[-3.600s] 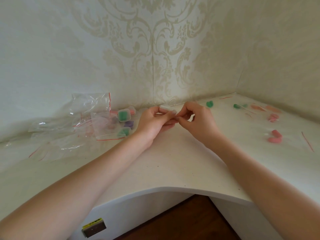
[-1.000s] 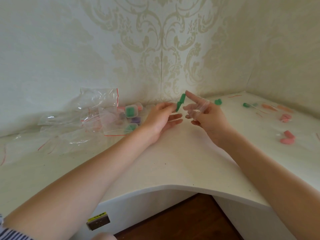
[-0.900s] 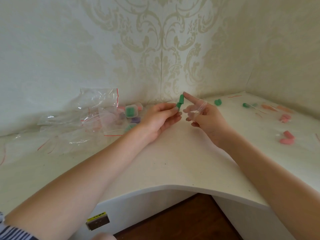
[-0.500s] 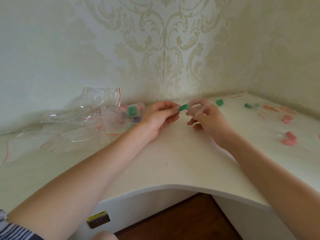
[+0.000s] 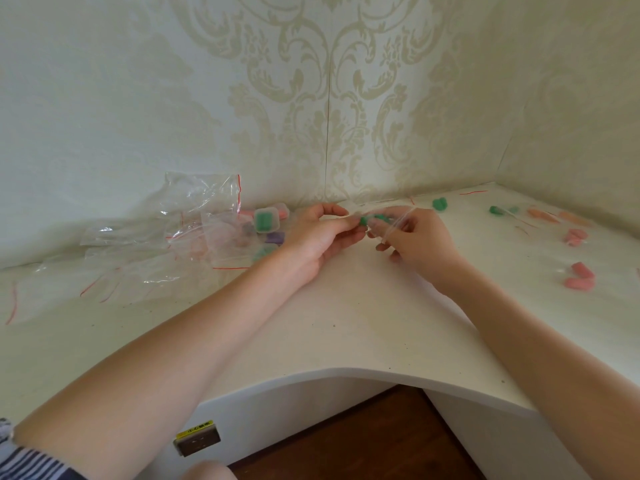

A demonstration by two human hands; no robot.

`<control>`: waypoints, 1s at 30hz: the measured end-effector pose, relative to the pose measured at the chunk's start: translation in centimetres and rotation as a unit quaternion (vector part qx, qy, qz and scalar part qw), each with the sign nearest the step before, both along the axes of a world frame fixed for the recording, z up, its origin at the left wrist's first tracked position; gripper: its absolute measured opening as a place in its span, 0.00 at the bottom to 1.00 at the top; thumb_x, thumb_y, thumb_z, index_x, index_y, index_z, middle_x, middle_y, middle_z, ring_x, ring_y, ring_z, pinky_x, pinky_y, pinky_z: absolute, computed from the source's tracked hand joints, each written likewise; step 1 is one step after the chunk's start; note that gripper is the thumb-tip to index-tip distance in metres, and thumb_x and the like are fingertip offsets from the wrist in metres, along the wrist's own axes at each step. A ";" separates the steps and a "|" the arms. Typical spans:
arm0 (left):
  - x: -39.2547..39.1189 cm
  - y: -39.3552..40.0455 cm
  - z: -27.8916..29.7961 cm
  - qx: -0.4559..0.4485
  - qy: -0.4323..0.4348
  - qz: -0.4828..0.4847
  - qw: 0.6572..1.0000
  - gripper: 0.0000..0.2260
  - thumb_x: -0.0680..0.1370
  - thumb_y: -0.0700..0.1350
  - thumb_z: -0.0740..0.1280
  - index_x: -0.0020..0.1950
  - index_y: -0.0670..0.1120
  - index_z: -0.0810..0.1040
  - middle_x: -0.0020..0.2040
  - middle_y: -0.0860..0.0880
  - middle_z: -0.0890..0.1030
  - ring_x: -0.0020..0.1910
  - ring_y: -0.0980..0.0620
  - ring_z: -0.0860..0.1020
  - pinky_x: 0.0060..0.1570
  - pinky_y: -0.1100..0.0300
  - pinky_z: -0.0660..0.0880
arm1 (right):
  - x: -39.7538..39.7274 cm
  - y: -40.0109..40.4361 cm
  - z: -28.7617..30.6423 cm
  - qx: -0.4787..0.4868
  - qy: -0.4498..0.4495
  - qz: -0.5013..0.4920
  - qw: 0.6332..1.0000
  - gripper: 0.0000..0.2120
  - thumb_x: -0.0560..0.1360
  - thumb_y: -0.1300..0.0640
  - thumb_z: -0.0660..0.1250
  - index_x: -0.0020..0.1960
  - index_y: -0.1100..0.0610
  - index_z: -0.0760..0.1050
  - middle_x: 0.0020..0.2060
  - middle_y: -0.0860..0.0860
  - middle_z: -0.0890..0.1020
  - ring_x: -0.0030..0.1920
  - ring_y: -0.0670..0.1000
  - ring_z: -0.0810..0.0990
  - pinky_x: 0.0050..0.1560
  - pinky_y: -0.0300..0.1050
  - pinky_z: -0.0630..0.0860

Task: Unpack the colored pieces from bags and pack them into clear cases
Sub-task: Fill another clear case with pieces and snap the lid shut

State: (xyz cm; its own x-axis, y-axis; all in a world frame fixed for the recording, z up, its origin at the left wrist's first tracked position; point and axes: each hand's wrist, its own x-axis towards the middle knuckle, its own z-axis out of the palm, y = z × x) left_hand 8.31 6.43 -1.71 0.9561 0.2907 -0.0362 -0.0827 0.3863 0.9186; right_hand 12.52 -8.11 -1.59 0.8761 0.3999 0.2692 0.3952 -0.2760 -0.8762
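The left hand (image 5: 320, 237) is near the back edge of the corner counter (image 5: 346, 323), with thumb and forefinger closed in a narrow pinch on one end of a green piece (image 5: 372, 220); the other fingers are loosely curled under it. The piece lies between the two hands, and its long axis runs about left to right, from the left fingertips toward the right hand (image 5: 415, 240). Going from the left edge of the counter: a heap of clear bags (image 5: 156, 244) with red seal lines lies along the back wall, and just right of it, near the left hand, stand some small clear cases, one with a green piece inside (image 5: 266, 220), others with purple and pink content that I cannot see well. Then come the two hands, almost touching, both just above the counter surface. The right hand holds a small clear thing, I think a case or a little bag (image 5: 394, 223), between thumb and fingers, and its opening seems to face the green piece, but the blur does not let me tell if the piece is already partly inside. I judge the next move is a short push of the piece to the right, along its own axis. Farther right, toward the right edge, loose green pieces (image 5: 440, 203), orange pieces (image 5: 540, 214) and pink pieces (image 5: 580, 277) lie on the counter, well apart from the hands.
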 end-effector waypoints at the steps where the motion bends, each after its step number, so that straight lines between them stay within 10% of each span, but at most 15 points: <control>1: 0.0 0.1 0.1 -0.023 0.002 -0.006 1.000 0.08 0.75 0.30 0.66 0.43 0.41 0.71 0.34 0.44 0.81 0.32 0.52 0.82 0.41 0.59 0.81 | -0.1 0.1 0.0 0.015 0.011 0.002 1.000 0.06 0.77 0.53 0.66 0.51 0.51 0.81 0.39 0.49 0.84 0.34 0.43 0.80 0.30 0.33 0.73; 12: -0.1 0.5 0.2 -0.045 0.024 -0.008 0.999 0.11 0.73 0.28 0.68 0.42 0.42 0.69 0.38 0.42 0.80 0.33 0.50 0.83 0.40 0.60 0.81 | -0.4 0.0 0.0 0.002 -0.032 0.001 0.999 0.09 0.74 0.54 0.71 0.53 0.44 0.81 0.39 0.52 0.83 0.22 0.46 0.75 0.25 0.35 0.69; 21: -0.2 0.1 0.4 -0.035 0.025 -0.010 0.999 0.09 0.74 0.31 0.67 0.40 0.41 0.71 0.33 0.42 0.81 0.32 0.51 0.83 0.39 0.60 0.81 | -1.0 0.1 0.6 0.032 -0.019 -0.077 0.996 0.10 0.75 0.54 0.70 0.41 0.60 0.81 0.50 0.42 0.83 0.28 0.48 0.83 0.21 0.34 0.67; 30: 0.1 1.4 2.0 0.239 -0.067 0.161 0.955 0.09 0.74 0.29 0.66 0.39 0.42 0.75 0.35 0.44 0.78 0.39 0.46 0.82 0.43 0.56 0.81 | -0.5 -0.4 1.4 0.271 0.163 -0.033 0.948 0.08 0.80 0.61 0.61 0.47 0.60 0.78 0.46 0.52 0.82 0.40 0.51 0.86 0.28 0.34 0.75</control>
State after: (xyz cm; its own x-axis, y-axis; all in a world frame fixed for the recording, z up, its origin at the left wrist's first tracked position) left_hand 8.38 7.88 0.25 0.8006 0.5234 0.2917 -0.2563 -0.1409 0.9563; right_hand 11.98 -8.49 -0.16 0.9664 0.2214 0.1303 0.0770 0.2342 -0.9691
